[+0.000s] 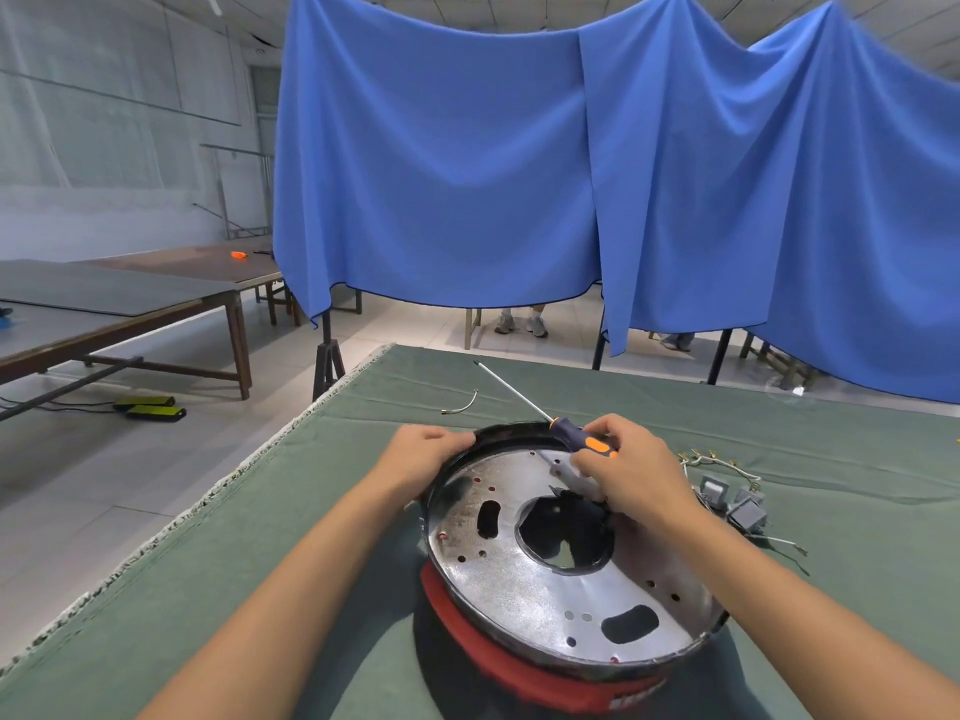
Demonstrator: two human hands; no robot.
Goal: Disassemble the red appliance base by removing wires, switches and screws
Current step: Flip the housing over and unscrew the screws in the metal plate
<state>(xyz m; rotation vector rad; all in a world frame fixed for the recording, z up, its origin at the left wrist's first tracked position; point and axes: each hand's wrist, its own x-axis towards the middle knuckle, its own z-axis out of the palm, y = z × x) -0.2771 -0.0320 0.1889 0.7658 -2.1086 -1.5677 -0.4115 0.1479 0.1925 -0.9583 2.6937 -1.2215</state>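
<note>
Shiny metal plate (524,579), matt cloth (311,511)

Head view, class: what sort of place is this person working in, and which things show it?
Probably a workshop or recording room, not a home. A green cloth-covered worktable holds the red appliance base and removed wires; blue curtains hang on stands, and long bare tables fill the tiled hall.

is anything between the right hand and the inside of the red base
Nothing visible. The right hand, holding the screwdriver, already reaches over the metal plate of the red base; the left hand only grips the far rim.
</note>
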